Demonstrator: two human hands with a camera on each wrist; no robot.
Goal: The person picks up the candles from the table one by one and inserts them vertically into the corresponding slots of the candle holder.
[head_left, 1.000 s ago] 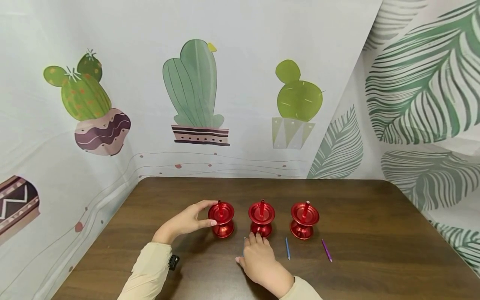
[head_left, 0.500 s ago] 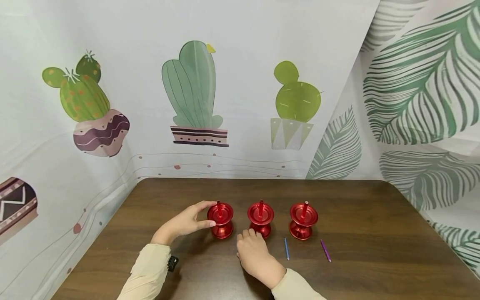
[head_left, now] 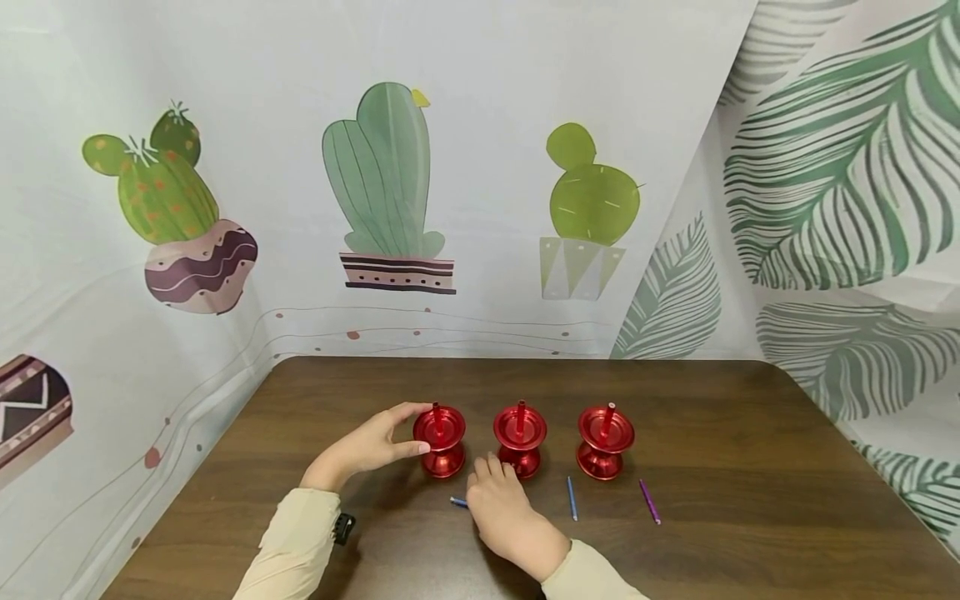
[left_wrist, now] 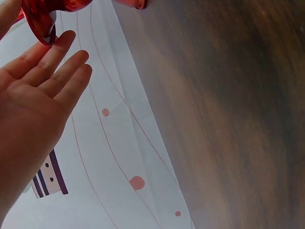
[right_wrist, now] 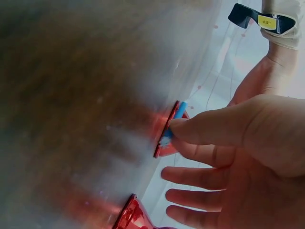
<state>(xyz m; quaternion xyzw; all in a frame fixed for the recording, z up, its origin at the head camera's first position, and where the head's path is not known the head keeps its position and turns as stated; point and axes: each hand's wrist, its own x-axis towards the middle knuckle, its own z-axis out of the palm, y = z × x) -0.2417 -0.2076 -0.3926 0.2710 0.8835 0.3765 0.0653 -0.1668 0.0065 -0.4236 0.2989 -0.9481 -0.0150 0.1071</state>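
Observation:
Three red metal candle holders stand in a row. My left hand (head_left: 363, 443) holds the left candle holder (head_left: 447, 461) by its dish, thumb at the near side and a finger at the far side. In the left wrist view its other fingers stretch out below the red rim (left_wrist: 42, 26). My right hand (head_left: 501, 507), just in front of the middle candle holder (head_left: 522, 461), pinches a thin blue candle (right_wrist: 181, 110) between thumb and forefinger, the other fingers loosely extended. The head view shows only one end of that blue candle (head_left: 458, 502), sticking out leftward; the hand hides the rest.
The right candle holder (head_left: 602, 460) stands apart from both hands. A second blue candle (head_left: 572, 498) and a purple candle (head_left: 649, 502) lie on the brown table (head_left: 735, 467). Behind the table's far edge hangs a cloth (head_left: 495, 200) printed with cacti and leaves.
My right hand has picked up the blue candle in front of the middle holder, shifted slightly left, and turned the candle sideways. My left hand stays at the left holder.

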